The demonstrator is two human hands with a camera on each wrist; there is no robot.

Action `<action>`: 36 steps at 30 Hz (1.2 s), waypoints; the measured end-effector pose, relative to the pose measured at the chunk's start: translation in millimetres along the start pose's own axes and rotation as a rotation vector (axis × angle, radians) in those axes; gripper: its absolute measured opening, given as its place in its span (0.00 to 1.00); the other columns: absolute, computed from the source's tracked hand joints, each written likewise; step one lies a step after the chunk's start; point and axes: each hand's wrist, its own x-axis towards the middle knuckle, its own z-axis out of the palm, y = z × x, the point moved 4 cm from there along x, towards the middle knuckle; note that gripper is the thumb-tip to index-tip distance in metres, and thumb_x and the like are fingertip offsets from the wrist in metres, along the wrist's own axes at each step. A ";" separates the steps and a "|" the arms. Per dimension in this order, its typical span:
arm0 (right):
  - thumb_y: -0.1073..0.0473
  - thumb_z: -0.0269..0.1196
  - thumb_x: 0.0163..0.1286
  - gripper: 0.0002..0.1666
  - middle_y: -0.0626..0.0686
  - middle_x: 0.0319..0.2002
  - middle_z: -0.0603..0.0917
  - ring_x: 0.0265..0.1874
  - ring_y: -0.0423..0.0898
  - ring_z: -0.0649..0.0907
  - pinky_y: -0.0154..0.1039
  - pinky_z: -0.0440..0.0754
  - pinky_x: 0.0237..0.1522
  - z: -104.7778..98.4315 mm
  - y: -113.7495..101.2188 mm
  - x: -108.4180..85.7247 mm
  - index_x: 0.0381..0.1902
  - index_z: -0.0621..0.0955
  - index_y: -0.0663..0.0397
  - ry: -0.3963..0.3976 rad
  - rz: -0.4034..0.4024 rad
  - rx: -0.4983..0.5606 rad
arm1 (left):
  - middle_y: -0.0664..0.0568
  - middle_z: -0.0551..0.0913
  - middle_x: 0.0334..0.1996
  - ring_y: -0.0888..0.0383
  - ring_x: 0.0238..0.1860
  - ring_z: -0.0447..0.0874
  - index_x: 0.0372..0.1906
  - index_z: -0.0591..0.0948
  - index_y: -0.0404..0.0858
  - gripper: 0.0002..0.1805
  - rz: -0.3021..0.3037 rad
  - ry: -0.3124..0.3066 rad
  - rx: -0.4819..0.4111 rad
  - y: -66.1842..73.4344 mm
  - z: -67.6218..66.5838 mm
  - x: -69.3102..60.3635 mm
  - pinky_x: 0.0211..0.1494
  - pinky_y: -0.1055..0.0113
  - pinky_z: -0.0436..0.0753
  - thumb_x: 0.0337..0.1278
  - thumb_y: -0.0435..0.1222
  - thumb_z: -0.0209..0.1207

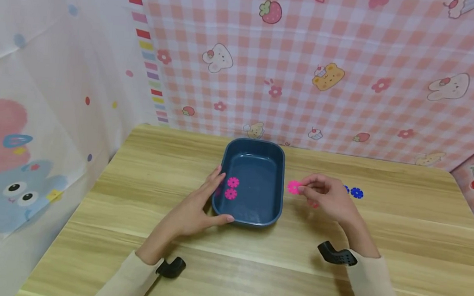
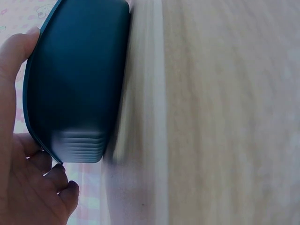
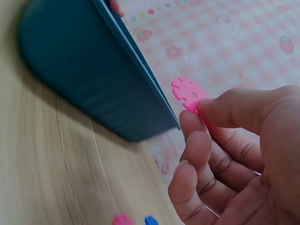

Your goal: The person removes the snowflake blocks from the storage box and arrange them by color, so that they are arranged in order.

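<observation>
A dark blue plastic tray stands on the table, with two pink notched plastic discs lying inside near its left wall. My left hand holds the tray at its near left corner, fingers along the left side and thumb on the near rim. Right of the tray, my right hand pinches another pink notched disc between thumb and index finger. That disc is just outside the right rim. Another pink disc shows partly below the right hand.
Blue notched discs lie on the wooden table to the right of the right hand, one partly hidden by it. A pink checked cloth hangs behind the table, and a white printed cloth hangs at the left.
</observation>
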 end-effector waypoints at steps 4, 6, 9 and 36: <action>0.52 0.64 0.75 0.16 0.62 0.42 0.89 0.35 0.50 0.88 0.41 0.89 0.38 -11.9 9.5 -3.5 0.51 0.82 0.57 0.024 0.022 0.005 | 0.67 0.35 0.84 0.55 0.85 0.43 0.84 0.46 0.55 0.64 -0.005 0.000 0.005 -0.6 0.5 -0.2 0.80 0.41 0.63 0.48 0.75 0.61; 0.52 0.64 0.75 0.17 0.61 0.44 0.89 0.37 0.50 0.88 0.42 0.89 0.40 -17.8 13.9 -5.7 0.52 0.82 0.58 0.034 0.032 0.010 | 0.68 0.35 0.84 0.56 0.85 0.42 0.84 0.46 0.55 0.64 -0.005 -0.001 0.010 -0.6 0.6 -0.3 0.80 0.41 0.62 0.48 0.75 0.61; 0.51 0.63 0.76 0.17 0.58 0.39 0.88 0.34 0.49 0.86 0.41 0.87 0.37 -26.4 20.4 -8.5 0.53 0.81 0.57 0.047 0.043 0.004 | 0.69 0.34 0.84 0.56 0.85 0.41 0.84 0.46 0.55 0.64 -0.003 -0.002 0.019 -0.5 0.6 -0.2 0.80 0.41 0.61 0.48 0.75 0.61; 0.57 0.62 0.73 0.14 0.54 0.34 0.84 0.29 0.44 0.79 0.34 0.78 0.29 -48.8 67.6 -19.1 0.48 0.81 0.62 0.099 0.148 -0.298 | 0.67 0.35 0.84 0.58 0.85 0.39 0.84 0.45 0.55 0.64 0.009 0.005 0.017 -2.5 0.9 -0.2 0.81 0.42 0.60 0.48 0.75 0.60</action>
